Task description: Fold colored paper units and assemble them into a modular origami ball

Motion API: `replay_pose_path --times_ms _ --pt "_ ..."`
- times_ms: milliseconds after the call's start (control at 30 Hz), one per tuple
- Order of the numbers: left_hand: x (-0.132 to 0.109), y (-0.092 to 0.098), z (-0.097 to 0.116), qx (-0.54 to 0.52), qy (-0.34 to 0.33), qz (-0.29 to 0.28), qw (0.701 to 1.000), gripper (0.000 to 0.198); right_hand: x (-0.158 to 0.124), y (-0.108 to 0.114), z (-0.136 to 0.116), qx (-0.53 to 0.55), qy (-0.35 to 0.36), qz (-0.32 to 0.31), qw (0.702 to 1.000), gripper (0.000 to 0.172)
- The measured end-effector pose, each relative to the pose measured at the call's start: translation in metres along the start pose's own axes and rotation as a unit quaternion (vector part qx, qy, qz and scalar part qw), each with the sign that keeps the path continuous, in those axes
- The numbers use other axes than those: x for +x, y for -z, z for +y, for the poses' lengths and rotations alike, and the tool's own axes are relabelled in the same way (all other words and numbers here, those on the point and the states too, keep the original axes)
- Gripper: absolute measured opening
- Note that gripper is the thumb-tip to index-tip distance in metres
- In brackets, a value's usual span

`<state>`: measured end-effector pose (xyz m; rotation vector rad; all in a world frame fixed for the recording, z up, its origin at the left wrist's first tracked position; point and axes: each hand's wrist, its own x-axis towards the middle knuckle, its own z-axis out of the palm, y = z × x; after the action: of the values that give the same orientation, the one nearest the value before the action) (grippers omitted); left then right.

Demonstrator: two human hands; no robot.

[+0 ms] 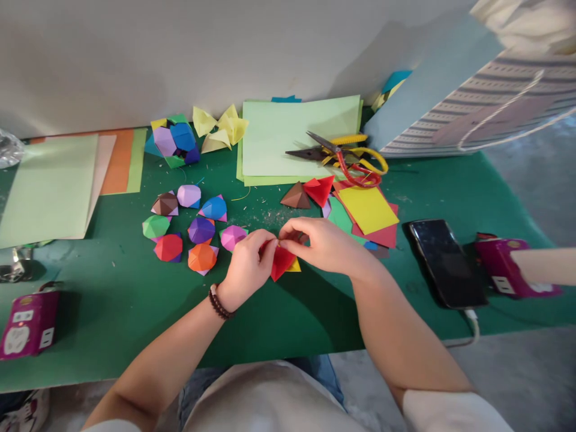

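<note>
From the head camera, both hands meet over the middle of the green mat (135, 312). The left hand (247, 264), a dark bead bracelet (219, 303) on its wrist, pinches the upper edge of a red folded paper (281, 263) between thumb and curled fingers. The right hand (324, 243) pinches the same piece from the other side, fingertips close to the left's. Only the paper's lower point shows, since the fingers hide its top. A yellow scrap (294, 266) peeks out just behind it, and I cannot tell whether that is a separate piece.

Near the left hand lies a cluster of folded paper gems (189, 225). Beyond the hands sit a brown pyramid (296, 197), a red pyramid (319, 189) and a yellow square (366, 209) on a stack of coloured sheets. Scissors (355, 162) with red and yellow handles rest on a light green sheet (297, 135), tangled with another tool that is hard to separate.

A phone (445, 261) lies to the right, its screen dark. Beside it, a purple socket box (504, 267) is partly covered by a pale shape (544, 265) that the frame cuts off. A second purple box (27, 324) is clipped at the left edge.
</note>
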<state>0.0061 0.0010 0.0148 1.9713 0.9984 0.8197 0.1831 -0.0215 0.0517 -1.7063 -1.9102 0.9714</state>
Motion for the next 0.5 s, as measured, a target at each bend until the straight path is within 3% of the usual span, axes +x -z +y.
replay_pose_path --times_ms 267,500 --pt "0.000 0.002 -0.002 0.038 -0.025 0.038 0.998 0.012 -0.001 -0.011 -0.008 -0.087 0.102 0.081 0.988 0.020" --pt "0.000 0.002 -0.002 0.043 -0.043 0.078 0.995 0.011 -0.001 -0.015 -0.008 -0.095 0.095 0.121 0.984 0.017"
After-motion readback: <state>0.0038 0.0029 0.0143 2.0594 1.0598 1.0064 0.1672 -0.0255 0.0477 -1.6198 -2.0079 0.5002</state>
